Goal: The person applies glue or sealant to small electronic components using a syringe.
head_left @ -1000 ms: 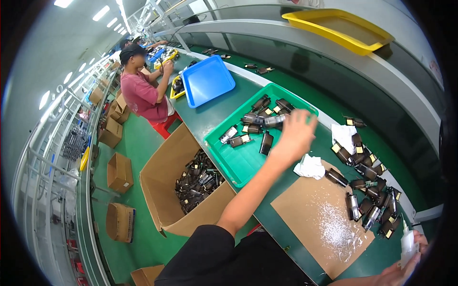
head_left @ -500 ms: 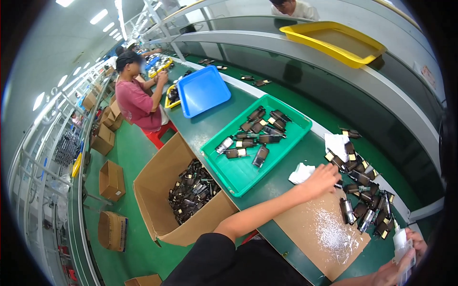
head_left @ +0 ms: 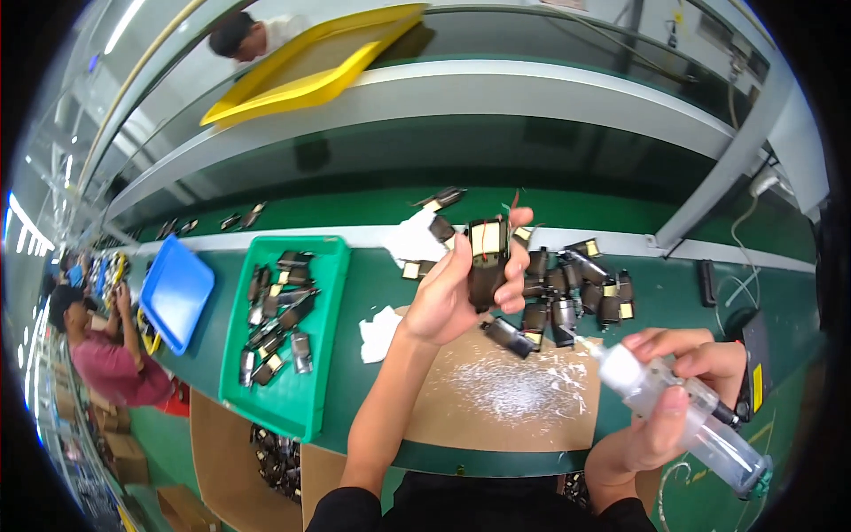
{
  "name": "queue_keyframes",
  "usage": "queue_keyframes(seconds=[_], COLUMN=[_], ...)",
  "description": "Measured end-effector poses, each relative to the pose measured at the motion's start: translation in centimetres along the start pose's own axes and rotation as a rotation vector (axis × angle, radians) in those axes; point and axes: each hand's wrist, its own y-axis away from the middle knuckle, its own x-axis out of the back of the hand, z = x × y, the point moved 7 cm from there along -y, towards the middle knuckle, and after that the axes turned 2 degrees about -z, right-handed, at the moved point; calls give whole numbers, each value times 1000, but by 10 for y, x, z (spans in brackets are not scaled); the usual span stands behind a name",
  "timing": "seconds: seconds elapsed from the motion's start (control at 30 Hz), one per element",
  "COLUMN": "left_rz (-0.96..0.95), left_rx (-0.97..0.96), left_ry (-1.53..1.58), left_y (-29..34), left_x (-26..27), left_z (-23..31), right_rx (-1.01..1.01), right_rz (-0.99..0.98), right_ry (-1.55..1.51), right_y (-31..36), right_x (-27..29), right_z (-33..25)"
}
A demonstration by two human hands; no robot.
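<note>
Held in the air near the far edge of the flat brown cardboard sheet [head_left: 452, 421]: one dark brown, glossy plastic device with rounded casing [head_left: 483, 285]. Nearly upright in position, with a cream-coloured rectangular patch on the upper part of its face and thin wires sticking out at the top end. Gripped in the left hand [head_left: 443, 297], with fingers bent and parted only as wide as the casing; thumb on one side, other fingers on the opposite side.

Closed firmly around a clear plastic bottle with white collar and thin nozzle [head_left: 722, 450]: the fingers of the right hand [head_left: 651, 439], just to the right of the sheet. Tilted, with nozzle directed toward the far right corner of the sheet, and well apart from the held device.

Spread over the sheet: fine white specks and streaks [head_left: 514, 386]. Beyond its far right part, on the green surface [head_left: 359, 288], a crowded pile of similar dark devices [head_left: 576, 285]. Just beside its far left corner, a crumpled white wad [head_left: 381, 337]; farther left, a rectangular green plastic tray [head_left: 266, 408] with more such devices inside.
</note>
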Motion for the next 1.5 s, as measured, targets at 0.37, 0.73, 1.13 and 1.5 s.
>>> queue_keyframes(seconds=[0.37, 0.73, 1.13, 1.5], left_rz=[-103, -130, -354, -347], left_rx=[164, 104, 161, 154], left_ry=[-362, -320, -274, -372], left_y=[4, 5, 9, 8], left_x=[-12, -12, -16, -17], left_z=[-21, -17, -15, -13], right_rx=[-76, -125, -71, -59], right_rz=[-98, -112, -105, -163], right_ry=[-22, 10, 17, 100], right_y=[3, 7, 7, 5], right_x=[-19, -26, -27, -30], right_z=[13, 20, 23, 15])
